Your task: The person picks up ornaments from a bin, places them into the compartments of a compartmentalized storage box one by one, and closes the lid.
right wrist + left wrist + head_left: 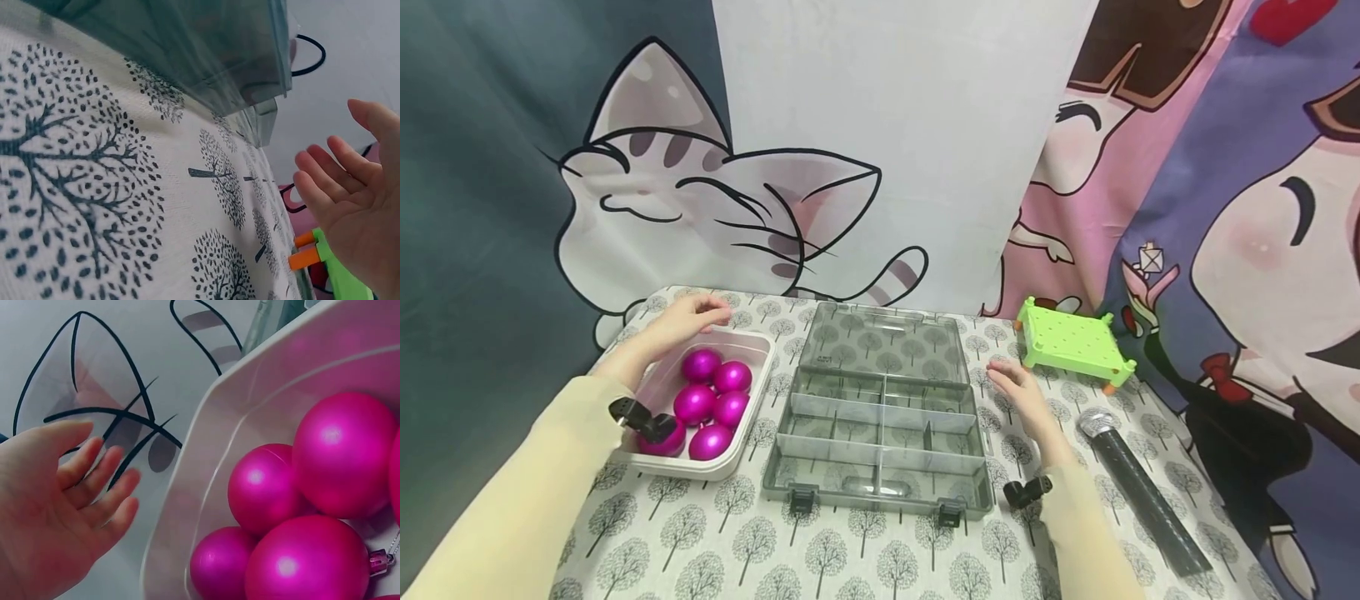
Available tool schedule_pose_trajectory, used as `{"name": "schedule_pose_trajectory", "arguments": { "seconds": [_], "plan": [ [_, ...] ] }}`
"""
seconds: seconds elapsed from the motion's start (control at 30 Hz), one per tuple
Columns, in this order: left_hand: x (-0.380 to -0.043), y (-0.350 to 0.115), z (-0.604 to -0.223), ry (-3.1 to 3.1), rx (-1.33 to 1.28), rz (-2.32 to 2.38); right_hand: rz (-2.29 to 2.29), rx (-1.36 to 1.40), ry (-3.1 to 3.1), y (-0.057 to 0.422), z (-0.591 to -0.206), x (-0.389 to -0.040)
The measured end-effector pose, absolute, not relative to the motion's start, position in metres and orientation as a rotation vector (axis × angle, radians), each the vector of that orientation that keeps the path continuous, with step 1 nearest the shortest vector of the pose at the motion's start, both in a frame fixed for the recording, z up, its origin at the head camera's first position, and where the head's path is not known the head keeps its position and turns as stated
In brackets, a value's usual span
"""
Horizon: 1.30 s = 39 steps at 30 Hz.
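Note:
My left hand (pixel 688 321) hovers over the far left part of a white plastic tub (pixel 715 468), its fingers loosely bent and holding nothing. Several shiny magenta Christmas balls (pixel 306 559) lie in that tub; one shows a small metallic cap. In the middle of the table stands a grey see-through compartment box (pixel 880 454), its lid (pixel 887 342) laid back flat behind it. My right hand (pixel 1021 396) is held just right of this box, palm turned toward it, fingers relaxed with nothing in them.
A light green toy bed (pixel 1071 340) with orange feet stands at the back right. Nearer on the right lies a microphone-like black stick with a silvery head (pixel 1142 492). A tree-print cloth (pixel 820 558) covers the table, and a cartoon curtain (pixel 910 125) hangs behind.

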<state>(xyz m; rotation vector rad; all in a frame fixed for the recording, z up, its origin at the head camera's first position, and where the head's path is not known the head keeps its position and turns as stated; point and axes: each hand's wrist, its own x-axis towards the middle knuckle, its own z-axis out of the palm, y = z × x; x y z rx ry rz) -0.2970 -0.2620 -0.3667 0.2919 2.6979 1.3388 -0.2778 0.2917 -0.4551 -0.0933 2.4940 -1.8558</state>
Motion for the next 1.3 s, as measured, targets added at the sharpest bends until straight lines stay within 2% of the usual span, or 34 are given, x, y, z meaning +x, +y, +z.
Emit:
{"name": "schedule_pose_trajectory", "arguments": {
  "seconds": [0.47, 0.9, 1.3],
  "plan": [
    [-0.296, -0.268, -0.376, 2.575, 0.473, 1.135, -1.949, -0.071, 2.139, 0.299, -0.472, -0.272],
    [-0.295, -0.266, -0.384, 2.451, 0.527, 1.043, -1.800, -0.196, 2.167, 0.298, -0.483, -0.263],
    [-0.292, -0.255, -0.380, 2.546, 0.681, 0.825, -1.817, -0.187, 2.165, 0.296, -0.486, -0.262]
  ]
}}
